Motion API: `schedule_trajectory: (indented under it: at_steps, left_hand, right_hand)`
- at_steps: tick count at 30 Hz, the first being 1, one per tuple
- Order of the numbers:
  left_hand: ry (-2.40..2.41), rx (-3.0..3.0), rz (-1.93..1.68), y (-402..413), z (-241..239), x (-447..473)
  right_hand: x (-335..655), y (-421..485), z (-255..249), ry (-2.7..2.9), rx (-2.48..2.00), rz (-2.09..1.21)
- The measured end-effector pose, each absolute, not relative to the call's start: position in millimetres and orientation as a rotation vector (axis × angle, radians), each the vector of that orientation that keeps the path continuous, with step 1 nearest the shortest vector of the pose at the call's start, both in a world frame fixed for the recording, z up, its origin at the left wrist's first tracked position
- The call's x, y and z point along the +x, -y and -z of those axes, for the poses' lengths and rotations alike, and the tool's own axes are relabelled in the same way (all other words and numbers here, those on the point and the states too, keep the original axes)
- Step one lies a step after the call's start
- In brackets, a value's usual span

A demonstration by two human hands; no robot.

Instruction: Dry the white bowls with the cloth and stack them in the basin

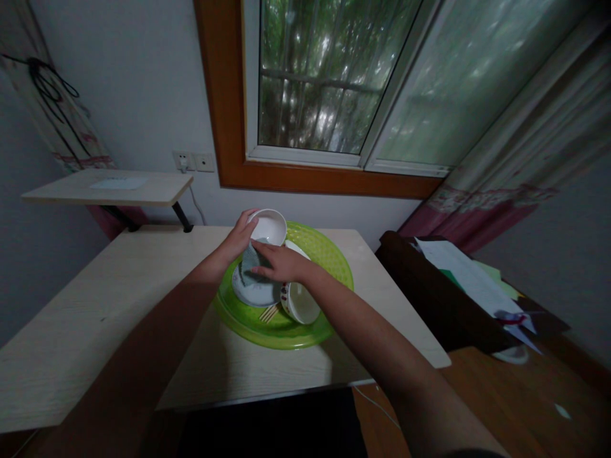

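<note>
My left hand [240,236] grips a white bowl [273,224] by its left side, tilted with its inside facing me. A grey-green cloth [251,266] is held by my right hand [279,262] against the lower rim of that bowl. Beneath them lies a white plate [258,294] on a large round green tray [286,340]. A second bowl [304,304], with a dark pattern outside, rests tipped on its side below my right wrist. Several wooden chopsticks [270,313] lie beside it. Part of another white dish shows behind my right hand, mostly hidden.
The tray sits on a pale wooden table [119,305]. A raised shelf [109,187] with a paper sheet stands at the back left. Beyond the table is a window [329,83]. To the right, a dark brown piece of furniture [410,286] carries papers [470,280].
</note>
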State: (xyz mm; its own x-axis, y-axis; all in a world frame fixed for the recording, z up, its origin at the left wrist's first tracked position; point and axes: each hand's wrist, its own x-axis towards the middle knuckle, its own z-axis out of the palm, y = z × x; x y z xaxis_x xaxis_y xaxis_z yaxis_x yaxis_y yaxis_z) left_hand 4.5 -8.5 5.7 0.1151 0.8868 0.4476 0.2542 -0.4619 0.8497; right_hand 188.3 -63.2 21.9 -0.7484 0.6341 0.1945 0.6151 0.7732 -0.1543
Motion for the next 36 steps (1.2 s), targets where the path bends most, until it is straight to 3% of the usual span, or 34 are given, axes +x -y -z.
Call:
schedule_trajectory:
  at_steps: [12, 27, 31, 36]
  left_hand:
    - [-1.13, 1.74, -1.346, 1.8, -1.9, 6.8]
    - [-1.138, 1.755, -1.419, 3.4, -2.6, 4.6]
    - [-1.123, 1.76, -1.429, 1.8, -1.3, 4.6]
    - [-1.093, 1.702, -1.415, 1.0, -2.6, 6.0]
  right_hand:
    - [188.8, 55.9, -9.6, 2.592, -1.324, 0.377]
    - [185.4, 60.9, -15.4, 2.726, -0.941, -0.156]
    - [186.3, 58.2, -17.7, 2.735, -1.022, -0.088]
    - [188.7, 51.1, -11.0, 2.71, -1.137, 0.227]
